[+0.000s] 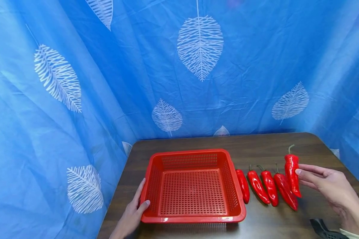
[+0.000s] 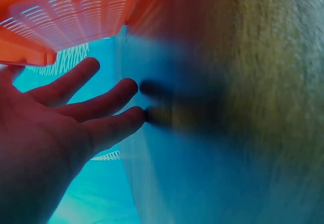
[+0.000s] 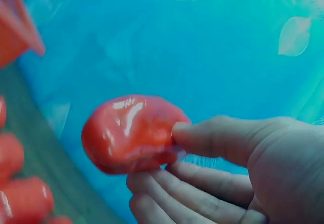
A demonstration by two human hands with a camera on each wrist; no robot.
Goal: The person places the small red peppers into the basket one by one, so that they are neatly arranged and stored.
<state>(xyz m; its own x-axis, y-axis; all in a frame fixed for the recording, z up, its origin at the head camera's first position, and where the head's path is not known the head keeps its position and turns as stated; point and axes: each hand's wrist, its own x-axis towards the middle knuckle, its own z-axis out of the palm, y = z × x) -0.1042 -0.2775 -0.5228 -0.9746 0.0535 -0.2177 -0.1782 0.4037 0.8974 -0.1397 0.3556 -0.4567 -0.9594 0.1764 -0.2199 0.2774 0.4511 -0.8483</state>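
Note:
In the head view, a red chili pepper with a green stem is pinched between the thumb and fingers of my right hand, above the right side of the table. The right wrist view shows that pepper from its glossy end. My left hand holds the left rim of a red plastic basket, thumb over the rim. Seen from the left wrist, the other fingers spread out below the basket's perforated wall. Nothing lies inside the basket.
Several more red peppers lie in a row on the dark wooden table, right of the basket. The leftmost pepper is close against the basket's side. A blue curtain with white leaf prints hangs behind and around the table.

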